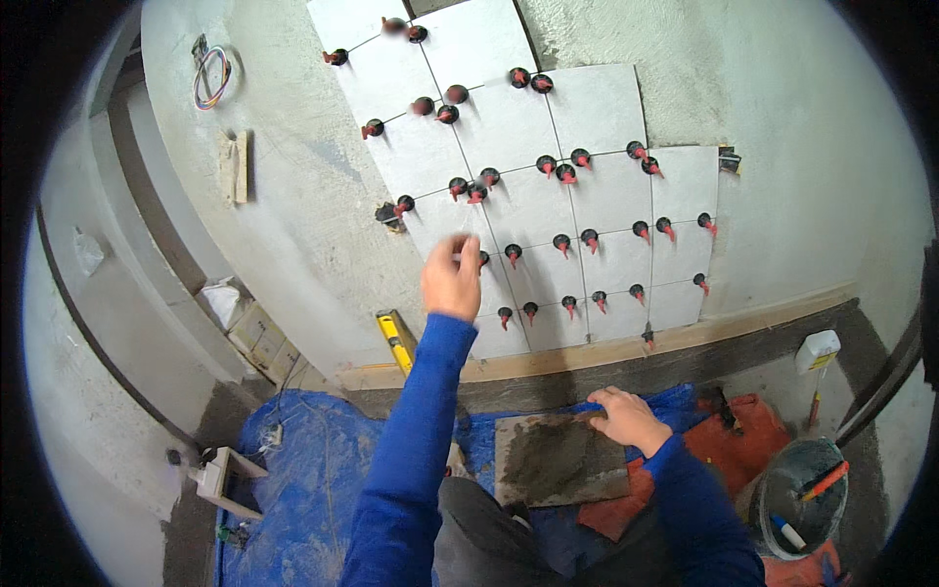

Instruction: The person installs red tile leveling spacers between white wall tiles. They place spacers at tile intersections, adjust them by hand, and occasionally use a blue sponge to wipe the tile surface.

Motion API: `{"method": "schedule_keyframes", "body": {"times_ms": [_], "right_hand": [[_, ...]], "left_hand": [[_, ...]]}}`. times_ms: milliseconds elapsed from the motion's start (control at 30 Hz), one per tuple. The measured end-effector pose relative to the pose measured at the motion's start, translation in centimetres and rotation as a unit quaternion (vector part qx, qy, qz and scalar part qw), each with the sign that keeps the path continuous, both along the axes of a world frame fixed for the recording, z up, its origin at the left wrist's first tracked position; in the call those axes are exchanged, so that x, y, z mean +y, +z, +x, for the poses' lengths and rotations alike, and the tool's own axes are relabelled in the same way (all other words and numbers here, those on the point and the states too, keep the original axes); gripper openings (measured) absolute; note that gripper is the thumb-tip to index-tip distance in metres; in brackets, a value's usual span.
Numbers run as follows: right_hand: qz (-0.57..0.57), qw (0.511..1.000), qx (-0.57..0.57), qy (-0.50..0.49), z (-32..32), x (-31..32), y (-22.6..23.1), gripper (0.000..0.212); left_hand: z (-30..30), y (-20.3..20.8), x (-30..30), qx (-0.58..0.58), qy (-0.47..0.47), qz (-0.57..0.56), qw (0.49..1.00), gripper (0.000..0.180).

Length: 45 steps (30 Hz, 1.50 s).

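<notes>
Fingers [471, 256] of the left hand [451, 287] are curled beside a red-and-black clip [484, 259] among the white tiles [509, 127]; whether anything is pinched cannot be told; the right hand [631, 422], its fingers slightly parted, is held at the upper right corner of a mortar-smeared slab [608, 482]

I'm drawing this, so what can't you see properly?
- Head view: whether the left hand holds anything; the hand itself hides this.
- Head view: one corner of the brown rectangular slab with dark smears, behind the right hand.
- Head view: topmost white wall tiles, cut off by the upper edge.
- Head view: some round black-and-red clips, blurred.
</notes>
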State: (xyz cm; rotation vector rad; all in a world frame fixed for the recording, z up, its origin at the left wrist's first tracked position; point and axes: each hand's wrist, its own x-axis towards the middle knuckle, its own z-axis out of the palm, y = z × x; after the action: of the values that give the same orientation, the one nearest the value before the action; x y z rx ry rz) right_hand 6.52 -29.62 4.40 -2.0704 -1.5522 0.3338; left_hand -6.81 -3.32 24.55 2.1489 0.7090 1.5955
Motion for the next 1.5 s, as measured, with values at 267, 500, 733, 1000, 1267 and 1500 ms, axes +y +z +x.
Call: {"method": "schedule_keyframes", "body": {"times_ms": [267, 500, 733, 1000, 1267, 1500], "right_hand": [[-0.015, 0.999, 0.029, -0.008, 1.5, -2.4, 1.0, 0.043], [-0.018, 0.999, 0.037, -0.024, 2.9, -5.1, 2.2, 0.041], [-0.036, 0.997, 0.044, -0.045, 3.7, -6.5, 2.6, 0.039], [-0.037, 0.997, 0.058, -0.038, 3.9, -5.9, 2.1, 0.040], [-0.035, 0.998, 0.053, -0.017, 3.7, -4.4, 1.5, 0.040], [-0.015, 0.998, 0.067, -0.016, 3.9, -4.1, 1.4, 0.041]], "left_hand": [[5.4, 1.7, 2.9, 0.040, 0.203, 0.178, 0.962, 0.031], [6.1, 2.1, 5.3, 0.096, 0.271, 0.301, 0.909, 0.024], [6.4, 2.5, 5.6, 0.129, 0.282, 0.299, 0.902, 0.024], [8.4, -0.3, 3.5, -0.119, 0.071, -0.130, 0.982, 0.048], [11.2, 3.4, 4.3, -0.225, 0.048, -0.283, 0.931, 0.060], [10.7, 6.3, 4.6, -0.175, 0.112, -0.376, 0.903, 0.046]]}}
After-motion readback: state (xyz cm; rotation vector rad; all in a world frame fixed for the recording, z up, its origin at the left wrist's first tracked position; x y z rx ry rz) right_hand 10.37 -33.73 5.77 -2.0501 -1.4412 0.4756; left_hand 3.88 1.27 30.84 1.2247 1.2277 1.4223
